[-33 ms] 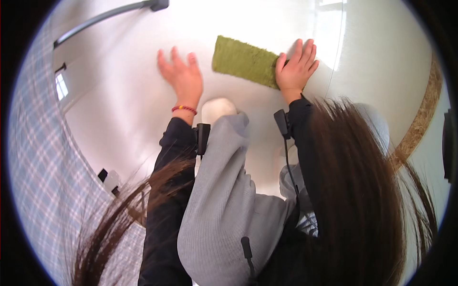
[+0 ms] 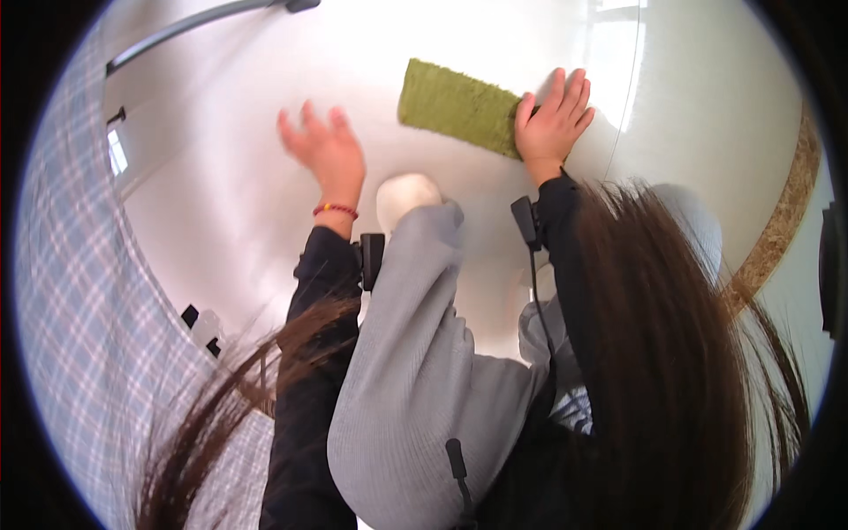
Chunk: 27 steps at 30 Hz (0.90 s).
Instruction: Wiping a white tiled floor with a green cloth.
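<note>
A green, shaggy rectangular pad [image 2: 459, 106], like a mop pad, lies flat on the pale, shiny floor ahead of me. My right hand [image 2: 552, 128] rests flat at its right end, covering that end, with the fingers stretched out towards the far side. A small dark bit shows beside the thumb; what it is I cannot make out. Apart from the pad, to its left, my left hand [image 2: 327, 155] is over the floor with fingers spread and nothing in it. A red beaded bracelet [image 2: 336, 210] circles the left wrist.
A blue-grey checked cloth [image 2: 88, 291] hangs along the left side. At the far left a grey curved bar [image 2: 203, 19] stands near the floor. My light shoe [image 2: 408, 196] is between my arms. A brown marbled strip [image 2: 777, 221] edges the floor at right.
My left hand has shifted a little to the left and nearer to me. The pad and my right hand sit slightly further right in the view.
</note>
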### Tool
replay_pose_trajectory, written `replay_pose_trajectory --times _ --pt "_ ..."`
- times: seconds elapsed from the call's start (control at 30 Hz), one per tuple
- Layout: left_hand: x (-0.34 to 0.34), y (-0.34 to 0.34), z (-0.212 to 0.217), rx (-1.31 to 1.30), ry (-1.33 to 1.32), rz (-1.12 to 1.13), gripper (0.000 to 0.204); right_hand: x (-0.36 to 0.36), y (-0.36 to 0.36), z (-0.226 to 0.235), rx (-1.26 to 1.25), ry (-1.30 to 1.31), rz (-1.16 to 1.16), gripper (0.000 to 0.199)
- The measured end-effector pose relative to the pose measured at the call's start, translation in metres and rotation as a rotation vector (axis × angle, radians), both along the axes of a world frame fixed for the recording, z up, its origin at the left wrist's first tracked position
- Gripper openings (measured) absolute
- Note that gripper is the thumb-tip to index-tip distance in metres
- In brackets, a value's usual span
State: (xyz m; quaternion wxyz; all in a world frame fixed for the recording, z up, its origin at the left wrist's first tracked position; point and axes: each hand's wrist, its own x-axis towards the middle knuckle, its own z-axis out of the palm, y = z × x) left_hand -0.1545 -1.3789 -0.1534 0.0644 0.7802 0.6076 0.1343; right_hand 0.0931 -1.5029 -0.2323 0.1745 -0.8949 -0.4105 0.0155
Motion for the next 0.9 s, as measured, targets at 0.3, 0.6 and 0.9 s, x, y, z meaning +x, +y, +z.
replay_pose_trajectory --times 0.3,0.6,0.9 --pt "-0.273 -0.338 0.058 -0.078 0.747 0.627 0.059 -0.006 0.002 -0.003 0.01 -0.071 0.028 0.063" --pt "-0.282 -0.551 0.162 -0.776 0.809 1.011 0.043 0.003 -0.005 -0.01 0.084 -0.14 0.08 0.061" --pt "-0.247 -0.712 0.481 -1.383 0.807 1.264 0.028 -0.005 -0.005 -0.01 0.116 -0.076 0.045 0.059"
